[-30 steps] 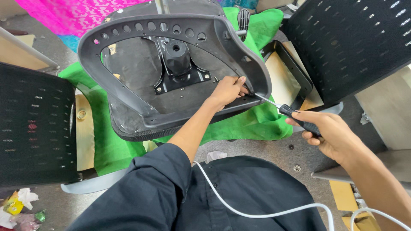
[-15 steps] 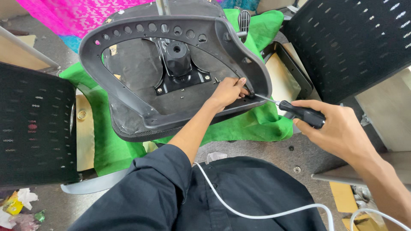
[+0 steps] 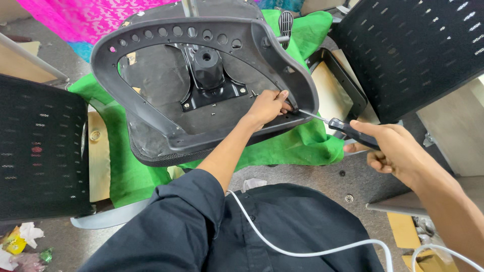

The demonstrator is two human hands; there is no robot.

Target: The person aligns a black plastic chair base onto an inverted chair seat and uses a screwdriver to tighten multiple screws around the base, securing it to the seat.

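Note:
An upside-down black office chair seat lies on a green cloth, its metal mounting plate facing up. A black plastic frame rings the seat. My left hand rests inside the frame's near right corner, fingertips pinched at the rim. My right hand grips a black-handled screwdriver. Its thin shaft points left, and the tip meets the frame beside my left fingers.
Black mesh chair backs stand at the left and upper right. A black armrest loop lies by the cloth's right edge. A white cable crosses my dark lap. Pink fabric lies behind, and small litter sits bottom left.
My right hand has shifted its hold on the screwdriver handle and turned a little. The tip stays at the same spot on the frame. My left hand has hardly moved.

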